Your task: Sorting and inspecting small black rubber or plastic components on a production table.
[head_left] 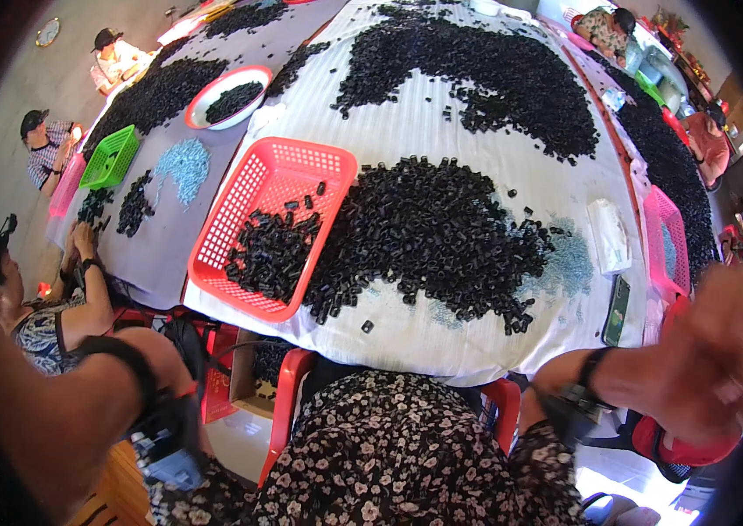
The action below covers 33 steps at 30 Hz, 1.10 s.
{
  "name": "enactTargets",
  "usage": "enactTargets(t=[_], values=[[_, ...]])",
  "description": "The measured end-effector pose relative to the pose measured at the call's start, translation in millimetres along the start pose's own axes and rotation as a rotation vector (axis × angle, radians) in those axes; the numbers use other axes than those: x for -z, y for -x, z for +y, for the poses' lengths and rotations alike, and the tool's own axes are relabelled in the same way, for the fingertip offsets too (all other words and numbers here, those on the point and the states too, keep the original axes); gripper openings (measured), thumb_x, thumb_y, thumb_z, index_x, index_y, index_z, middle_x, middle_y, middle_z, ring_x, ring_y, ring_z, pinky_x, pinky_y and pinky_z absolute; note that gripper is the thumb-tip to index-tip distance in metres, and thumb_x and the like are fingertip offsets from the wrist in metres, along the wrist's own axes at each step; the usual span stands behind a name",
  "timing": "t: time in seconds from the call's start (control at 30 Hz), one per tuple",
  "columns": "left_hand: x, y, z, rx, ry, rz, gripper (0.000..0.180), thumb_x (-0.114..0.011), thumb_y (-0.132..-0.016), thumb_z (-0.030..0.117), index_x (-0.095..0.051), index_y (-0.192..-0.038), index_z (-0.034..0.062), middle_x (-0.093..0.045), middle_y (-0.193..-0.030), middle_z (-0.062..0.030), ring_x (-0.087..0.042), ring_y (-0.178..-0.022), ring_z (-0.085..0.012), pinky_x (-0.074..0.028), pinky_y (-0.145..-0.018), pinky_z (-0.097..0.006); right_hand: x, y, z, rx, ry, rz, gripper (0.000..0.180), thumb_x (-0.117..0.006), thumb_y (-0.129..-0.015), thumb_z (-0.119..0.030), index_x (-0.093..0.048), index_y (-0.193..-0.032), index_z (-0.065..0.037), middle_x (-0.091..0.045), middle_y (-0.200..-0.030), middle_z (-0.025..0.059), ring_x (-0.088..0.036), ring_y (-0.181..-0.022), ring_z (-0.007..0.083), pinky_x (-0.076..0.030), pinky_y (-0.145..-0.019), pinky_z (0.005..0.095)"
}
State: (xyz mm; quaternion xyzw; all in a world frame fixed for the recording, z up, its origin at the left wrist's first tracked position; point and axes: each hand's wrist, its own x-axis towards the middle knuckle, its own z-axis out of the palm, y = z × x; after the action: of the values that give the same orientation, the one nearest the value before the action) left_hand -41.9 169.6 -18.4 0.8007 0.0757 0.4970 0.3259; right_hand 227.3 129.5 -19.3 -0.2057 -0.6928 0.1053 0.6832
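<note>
Both of my hands are raised close to the camera, away from the table. My left hand [38, 412] is large and dark at the lower left rim; its fingers are hidden and blurred. At the right rim my right hand [704, 359] is lifted near a phone [617, 311] and a pink basket [666, 241], its fingers too smeared to read. Each wrist wears a black strap. In front of me lies a heap of small black tube-shaped pieces [424, 237], with tiny pale blue pieces [568, 263] scattered at its right. A red-orange plastic basket [345, 162] holds more black pieces.
A white-clothed table [292, 88] carries another large black heap [468, 66]. A tissue pack [608, 237] lies at the right. Further left are a white bowl [205, 95], a green basket [113, 156] and blue pieces [184, 168]. Several people sit around; one person [64, 324] is close at left.
</note>
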Motion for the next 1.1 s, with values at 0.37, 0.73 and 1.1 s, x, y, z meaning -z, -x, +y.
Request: enactTargets(t=[0.37,0.73,1.1], values=[[-101.5,137.8,-111.6,0.470,-0.347,-0.115,0.006,-0.064,-0.080,0.001,-0.059,-0.083,0.0021,-0.059,-0.075,-0.0110,-0.058,-0.068,-0.0268,-0.045,-0.059,-0.035,-5.9,256.1,96.3,-0.617,0.418,-0.362,0.011,-0.060,-0.080,0.001,-0.058,-0.090,-0.002,-0.054,-0.078,0.0122,-0.057,-0.069,0.0263,-0.046,-0.059,0.0335],[-137.5,189.7,-149.3,0.565,-0.721,-0.295,0.027,-0.071,-0.069,0.006,-0.056,-0.091,0.0042,-0.052,-0.080,-0.0111,-0.051,-0.078,-0.0292,-0.042,-0.067,-0.039,-28.7,263.1,101.9,-0.483,0.916,-0.635,0.022,-0.069,-0.073,-0.013,-0.050,-0.082,-0.006,-0.045,-0.078,0.0083,-0.053,-0.074,0.0243,-0.048,-0.060,0.0338],[-141.7,192.9,-161.6,0.470,-0.783,-0.305,0.022,-0.069,-0.068,0.008,-0.056,-0.086,0.0056,-0.050,-0.077,-0.0094,-0.050,-0.074,-0.0276,-0.042,-0.065,-0.039,-27.1,265.1,114.7,-0.422,1.068,-0.637,0.012,-0.058,-0.072,-0.005,-0.046,-0.075,-0.008,-0.046,-0.074,0.0069,-0.055,-0.068,0.0220,-0.049,-0.055,0.0307]])
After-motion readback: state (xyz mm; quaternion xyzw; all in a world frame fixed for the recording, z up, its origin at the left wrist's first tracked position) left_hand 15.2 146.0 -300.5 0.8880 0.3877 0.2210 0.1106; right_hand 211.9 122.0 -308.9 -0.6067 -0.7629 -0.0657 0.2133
